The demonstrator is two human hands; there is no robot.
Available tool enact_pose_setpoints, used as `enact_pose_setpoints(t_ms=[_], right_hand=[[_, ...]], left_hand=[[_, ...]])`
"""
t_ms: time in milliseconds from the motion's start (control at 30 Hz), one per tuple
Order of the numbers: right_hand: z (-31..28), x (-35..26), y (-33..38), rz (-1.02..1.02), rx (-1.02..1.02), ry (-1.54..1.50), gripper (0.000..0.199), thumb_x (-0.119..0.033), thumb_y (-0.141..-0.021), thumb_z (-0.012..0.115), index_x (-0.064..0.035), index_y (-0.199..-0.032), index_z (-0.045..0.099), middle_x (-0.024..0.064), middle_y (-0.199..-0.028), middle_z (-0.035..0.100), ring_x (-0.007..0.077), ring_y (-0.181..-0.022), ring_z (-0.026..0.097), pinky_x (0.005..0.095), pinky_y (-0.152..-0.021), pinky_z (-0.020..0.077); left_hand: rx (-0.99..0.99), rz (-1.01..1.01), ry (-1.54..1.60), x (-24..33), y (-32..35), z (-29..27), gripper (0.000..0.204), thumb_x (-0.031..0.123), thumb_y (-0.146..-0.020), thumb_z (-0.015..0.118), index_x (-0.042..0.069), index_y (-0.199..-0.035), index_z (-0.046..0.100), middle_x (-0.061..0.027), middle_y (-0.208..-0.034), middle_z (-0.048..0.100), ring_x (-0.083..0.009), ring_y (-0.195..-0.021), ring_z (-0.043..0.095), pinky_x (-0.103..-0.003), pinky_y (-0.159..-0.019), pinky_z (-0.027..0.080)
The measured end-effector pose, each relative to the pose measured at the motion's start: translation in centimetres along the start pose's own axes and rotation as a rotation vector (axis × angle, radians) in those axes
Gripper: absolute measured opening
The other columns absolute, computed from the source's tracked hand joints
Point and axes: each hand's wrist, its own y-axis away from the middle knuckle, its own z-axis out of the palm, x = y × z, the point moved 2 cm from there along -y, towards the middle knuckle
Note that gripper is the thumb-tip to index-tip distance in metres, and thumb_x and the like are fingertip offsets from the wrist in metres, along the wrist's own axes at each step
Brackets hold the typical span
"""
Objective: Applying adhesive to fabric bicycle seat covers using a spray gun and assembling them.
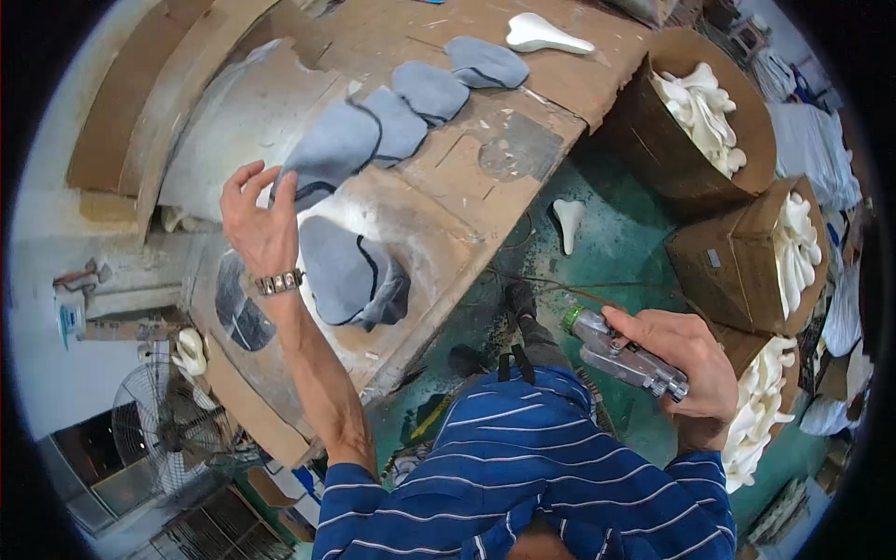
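My right hand (pixel 686 364) is wrapped round a metal spray gun (pixel 621 350) with a green ring at its nozzle, held out over the floor. My left hand (pixel 264 224) is at the near end of a row of overlapping grey fabric pieces (pixel 331 140) with black edging. Its fingers are apart and slightly bent, with a fingertip at the edge of the closest piece; whether they touch is hard to tell. Below it lies a stack of similar grey pieces (pixel 341 271) on the cardboard-covered table (pixel 439 201). A dark flat piece (pixel 245 303) lies left of that stack.
A white bicycle saddle (pixel 546 35) lies at the table's far end, another saddle (pixel 567 224) on the green floor. Cardboard boxes (pixel 644 140) full of white saddle shapes stand on the right. A hose (pixel 597 287) crosses the floor. At lower left stands a fan (pixel 168 420).
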Motion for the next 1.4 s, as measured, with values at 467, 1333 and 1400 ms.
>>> enact_pose_setpoints(t_ms=[467, 1333, 1400], right_hand=[[-1.4, 3.2, 5.2, 0.272, 0.192, 0.037, 0.076, -0.008, -0.070, 0.078, 0.0052, -0.142, 0.057, 0.0191, -0.101, 0.073, 0.0403, -0.091, 0.071, 0.0442, -0.083, 0.0561], [4.7, -8.0, -10.8, -0.124, -0.004, 0.170, 0.072, -0.025, -0.068, 0.075, 0.0083, -0.131, 0.066, 0.0157, -0.081, 0.065, 0.0299, -0.071, 0.066, 0.0338, -0.069, 0.0499], [6.3, -9.0, -12.0, -0.158, -0.069, 0.184, 0.077, -0.017, -0.066, 0.072, 0.0085, -0.138, 0.061, 0.0176, -0.085, 0.064, 0.0328, -0.075, 0.067, 0.0341, -0.070, 0.0505]], left_hand=[[-0.723, -0.434, 0.119, 8.6, 16.6, 36.0, 0.058, 0.026, -0.089, 0.074, 0.004, -0.140, 0.057, -0.0225, -0.117, 0.070, -0.0399, -0.121, 0.062, -0.052, -0.101, 0.048], [-0.769, -1.802, 0.417, -13.0, 73.5, -2.1, 0.009, 0.019, -0.093, 0.065, 0.018, -0.089, 0.073, -0.0004, -0.080, 0.069, -0.0151, -0.069, 0.067, -0.037, -0.051, 0.051], [-0.525, -2.122, 0.410, -11.5, 73.8, -3.2, 0.009, 0.019, -0.094, 0.065, 0.019, -0.091, 0.073, 0.0009, -0.080, 0.069, -0.0136, -0.069, 0.067, -0.035, -0.051, 0.050]])
